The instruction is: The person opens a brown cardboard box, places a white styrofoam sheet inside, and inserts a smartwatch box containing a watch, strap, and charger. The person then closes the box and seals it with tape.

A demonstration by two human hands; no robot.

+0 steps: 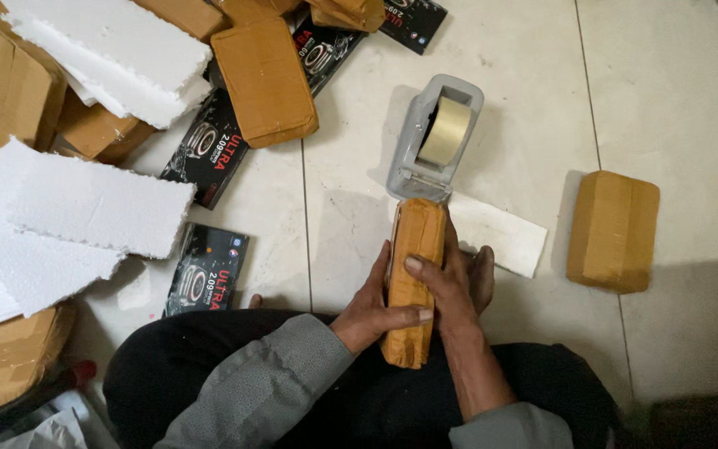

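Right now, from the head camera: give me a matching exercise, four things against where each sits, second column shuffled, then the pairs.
Things:
1. grey tape dispenser with a roll of tan tape
2. brown tape-wrapped parcel held on edge
3. flat brown tape-wrapped parcel lying alone
4. white foam sheets

Places:
A. far right on the floor tiles
B. between both hands, above the lap
C. left side of the floor
D. just beyond the held parcel's far end

Pairs: 1-D, 2-B, 3-A, 4-C
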